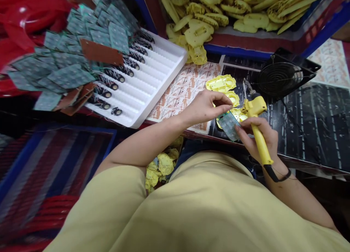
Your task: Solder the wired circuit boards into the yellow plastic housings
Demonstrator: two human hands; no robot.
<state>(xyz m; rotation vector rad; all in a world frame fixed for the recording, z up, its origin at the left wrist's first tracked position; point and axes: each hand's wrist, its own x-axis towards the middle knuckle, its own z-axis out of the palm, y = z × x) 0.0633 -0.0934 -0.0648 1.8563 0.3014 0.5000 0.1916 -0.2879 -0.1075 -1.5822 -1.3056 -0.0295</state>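
Near field: yellow moulded shells lie heaped low between the person's arms, below the tabletop edge — apparently pieces set aside, though whether finished or rejected cannot be told. At the tabletop edge the right hand wraps a yellow soldering iron, fingers closed round the handle with its tip pointing up and away, and its fingertips also steady the lower edge of a small green circuit board. The left hand pinches down on the board's upper corner, thumb and forefinger nearly shut; what lies between them is too small to tell. The board rests on a yellow shell, with two more open shells just behind.

Middle field: a black fan to the right; a white grooved tray to the left, its left part holding black wired components, the right part bare.

Far field: a stack of green circuit boards and a bin of yellow shells — both well stocked, so by judgement much of the batch remains, with one unit in hand.
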